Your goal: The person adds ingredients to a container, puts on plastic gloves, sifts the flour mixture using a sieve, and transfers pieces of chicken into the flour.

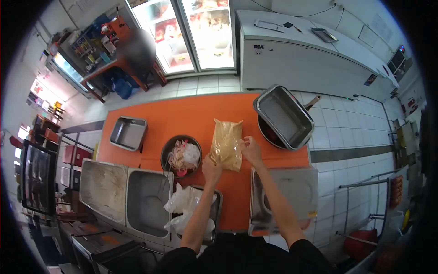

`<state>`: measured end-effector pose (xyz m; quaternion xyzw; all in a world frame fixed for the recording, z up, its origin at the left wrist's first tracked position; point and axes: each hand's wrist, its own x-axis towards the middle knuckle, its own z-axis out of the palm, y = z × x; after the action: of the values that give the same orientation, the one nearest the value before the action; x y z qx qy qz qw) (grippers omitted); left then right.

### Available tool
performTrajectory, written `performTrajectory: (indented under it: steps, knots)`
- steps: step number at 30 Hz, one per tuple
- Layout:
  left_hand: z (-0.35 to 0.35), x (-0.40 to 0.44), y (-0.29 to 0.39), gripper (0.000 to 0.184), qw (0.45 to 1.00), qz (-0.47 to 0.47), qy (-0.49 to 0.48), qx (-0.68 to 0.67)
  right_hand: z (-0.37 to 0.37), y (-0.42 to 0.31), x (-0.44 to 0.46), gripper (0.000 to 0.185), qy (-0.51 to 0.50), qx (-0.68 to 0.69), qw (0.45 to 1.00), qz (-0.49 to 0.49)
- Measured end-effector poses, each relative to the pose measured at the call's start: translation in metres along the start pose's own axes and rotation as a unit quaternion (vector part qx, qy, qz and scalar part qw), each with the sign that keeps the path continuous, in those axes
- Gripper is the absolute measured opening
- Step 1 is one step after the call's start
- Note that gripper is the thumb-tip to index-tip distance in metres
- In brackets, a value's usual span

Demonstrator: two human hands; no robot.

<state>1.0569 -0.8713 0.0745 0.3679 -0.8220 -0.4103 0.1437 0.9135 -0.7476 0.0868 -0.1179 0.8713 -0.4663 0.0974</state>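
A clear plastic bag (227, 141) full of a tan, flour-like substance lies on the orange tabletop in front of me. My left hand (212, 171) is closed on its lower left edge. At the bag's right side, my right hand (252, 152) has its fingers curled and pinched on the plastic edge. Left of the bag, a round metal bowl (163, 154) holds crumpled plastic and pinkish scraps. White plastic bags (185, 203) lie in a metal tray beneath my left forearm.
Stacked rectangular pans (285, 116) rest on a handled pan at the right. A small metal tray (129, 132) is at the left. Steel basins (148, 201) line the near left side, and a lidded steel container (292, 194) stands near right. Fridges and a white chest freezer (310, 64) are behind.
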Motion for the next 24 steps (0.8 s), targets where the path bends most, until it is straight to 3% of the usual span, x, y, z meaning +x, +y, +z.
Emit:
performTrajectory:
  steps: [2,4,6,7,9,11,13,15,16,17,18,19,21,24]
  knots:
    - [0.018,0.023,0.02,0.043,0.998,0.007,0.017,0.064,0.038,0.017,0.043,0.052,0.016,0.028,0.999,0.031]
    - [0.041,0.04,0.025,0.048,0.97,0.163,0.025,0.177,0.066,0.017,0.079,0.056,0.025,0.054,0.996,0.071]
    - [0.064,0.078,0.035,0.051,0.965,0.186,0.069,0.173,0.089,0.019,0.109,0.056,0.122,-0.041,0.986,0.101]
    - [0.074,0.096,0.036,0.054,0.96,0.203,0.109,0.159,0.097,0.027,0.12,0.056,0.114,-0.037,0.986,0.113]
    - [0.101,0.144,0.021,0.059,0.976,0.112,0.136,0.129,0.096,0.039,0.135,0.049,0.067,-0.072,0.991,0.091]
    - [0.104,0.184,0.01,0.057,0.993,-0.1,0.054,0.034,0.092,0.043,0.142,0.047,0.031,-0.031,0.991,0.13]
    - [0.1,0.188,-0.004,0.048,0.993,-0.101,0.033,0.041,0.079,0.045,0.128,0.046,-0.005,0.013,0.987,0.162]
    - [0.078,0.174,0.01,0.043,0.994,-0.093,0.026,0.048,0.057,0.03,0.105,0.03,-0.016,0.12,0.986,0.116]
    - [0.057,0.146,0.04,0.037,0.996,-0.027,0.069,-0.047,0.042,0.015,0.087,0.03,-0.025,0.119,0.986,0.116]
    - [0.041,0.117,0.063,0.037,0.983,0.038,0.108,-0.142,0.02,0.001,0.063,0.024,-0.005,0.208,0.976,0.063]
    - [0.027,0.097,0.072,0.037,0.983,0.032,0.112,-0.143,0.0,-0.013,0.048,0.018,0.018,0.294,0.956,0.006]
    - [0.012,0.077,0.076,0.035,0.972,0.071,0.144,-0.17,-0.015,-0.024,0.036,0.018,0.011,0.292,0.956,0.007]
    - [-0.011,0.052,0.089,0.035,0.96,0.108,0.177,-0.187,-0.035,-0.042,0.01,0.017,0.04,0.325,0.935,-0.134]
    - [-0.019,0.039,0.109,0.037,0.931,0.155,0.263,-0.199,-0.064,-0.052,0.001,0.012,-0.006,0.343,0.93,-0.132]
